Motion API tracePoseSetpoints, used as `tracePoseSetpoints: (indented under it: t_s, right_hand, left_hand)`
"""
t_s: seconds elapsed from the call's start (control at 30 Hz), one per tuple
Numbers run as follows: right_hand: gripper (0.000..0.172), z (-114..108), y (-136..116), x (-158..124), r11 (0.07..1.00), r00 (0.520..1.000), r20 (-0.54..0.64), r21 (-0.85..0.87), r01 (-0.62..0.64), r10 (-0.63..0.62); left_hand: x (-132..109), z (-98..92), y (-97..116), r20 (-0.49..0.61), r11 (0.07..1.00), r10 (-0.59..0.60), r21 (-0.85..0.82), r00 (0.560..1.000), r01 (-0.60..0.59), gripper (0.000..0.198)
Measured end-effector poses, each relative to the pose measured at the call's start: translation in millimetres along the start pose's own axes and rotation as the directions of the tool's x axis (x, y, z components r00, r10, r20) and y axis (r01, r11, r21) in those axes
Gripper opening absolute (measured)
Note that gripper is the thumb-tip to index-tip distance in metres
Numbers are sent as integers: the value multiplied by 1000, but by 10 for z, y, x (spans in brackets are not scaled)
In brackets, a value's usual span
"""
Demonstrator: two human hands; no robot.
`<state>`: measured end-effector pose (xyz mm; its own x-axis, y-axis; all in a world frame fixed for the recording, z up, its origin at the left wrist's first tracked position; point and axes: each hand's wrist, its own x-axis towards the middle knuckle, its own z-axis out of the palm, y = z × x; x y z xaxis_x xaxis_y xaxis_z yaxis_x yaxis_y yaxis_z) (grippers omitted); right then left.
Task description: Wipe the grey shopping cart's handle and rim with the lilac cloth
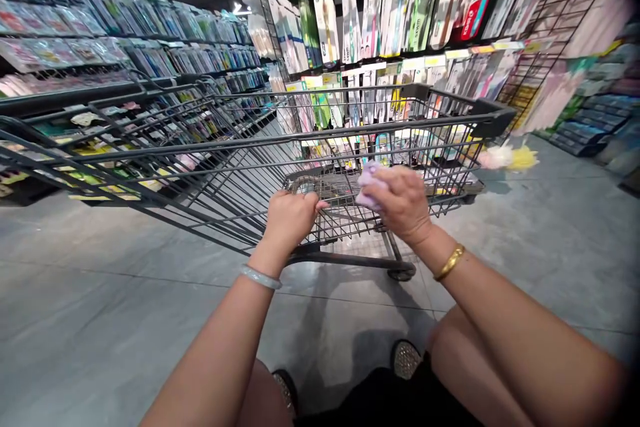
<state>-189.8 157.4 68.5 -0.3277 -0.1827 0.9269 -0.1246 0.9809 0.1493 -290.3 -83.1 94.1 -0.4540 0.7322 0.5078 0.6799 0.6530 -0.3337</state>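
A dark grey wire shopping cart [260, 142] stands side-on in front of me. My left hand [294, 215] is closed on the wire of its near side, low down, with the thumb pointing right. Farther right, my right hand [403, 200] bunches up a light purple cloth [370, 187] against the same wire side. The fingers are curled round the cloth, so part of it is hidden. Beneath the hands runs the cart's lower frame bar [345, 260], with a wheel [401, 271] at its right end.
Behind the cart rises a rack of packaged toothbrushes [325, 23] with price tags. Shelves full of packaged goods [175, 53] line the left aisle. Pink and yellow fluffy items [523, 159] stick out beyond the cart's right end. My shoes [406, 358] rest on the grey floor [150, 320].
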Motion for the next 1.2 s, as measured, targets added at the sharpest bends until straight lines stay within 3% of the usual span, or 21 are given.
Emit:
tracePoseSetpoints:
  t_s: [0.1, 0.17, 0.3, 0.4, 0.53, 0.6, 0.77, 0.83, 0.97, 1.03, 1.13, 1.2]
  right_hand:
    - [10, -67, 220, 70, 982, 979, -81, 0, -188, 187]
    - [9, -56, 237, 58, 966, 962, -102, -17, -257, 254]
    - [19, 61, 21, -43, 972, 974, 2, -58, -228, 228]
    - [19, 69, 54, -28, 982, 981, 52, -26, -186, 187]
    - [13, -10, 357, 51, 964, 960, -88, 9, -266, 265]
    - [13, -2, 377, 31, 951, 942, -134, -7, -310, 306]
    - [20, 74, 101, -91, 976, 975, 78, -67, -205, 210]
    - [19, 48, 150, -78, 982, 977, 93, -30, -188, 190]
    - [13, -23, 469, 4, 968, 963, -105, 33, -248, 250]
    - [15, -3, 477, -5, 951, 938, -158, 27, -309, 309]
    - [17, 78, 194, -90, 962, 963, -29, -42, -268, 267]
    - [15, 118, -22, -129, 992, 986, 110, -31, -123, 126]
  left_hand:
    - [-13, 15, -65, 24, 1000, -9, 1, 1000, 9, 52]
    - [-17, 34, -106, 35, 1000, -19, 3, 999, 19, 52]
    - [-4, 74, -175, 38, 999, -48, 8, 998, 48, 52]
    - [16, 90, -212, 39, 998, -67, 10, 997, 67, 53]
    - [24, 97, -242, 51, 997, -83, 8, 995, 83, 54]
    - [22, 101, -251, 57, 996, -90, 3, 994, 90, 54]
    - [29, 101, -266, 61, 995, -94, -11, 994, 95, 53]
    - [33, 97, -267, 61, 995, -93, -14, 994, 94, 53]
    - [30, 93, -261, 64, 995, -97, -12, 993, 98, 54]
    - [25, 94, -253, 63, 995, -99, -12, 993, 99, 54]
    - [19, 92, -247, 55, 995, -99, -16, 994, 100, 53]
    - [19, 86, -252, 50, 995, -98, -22, 994, 100, 52]
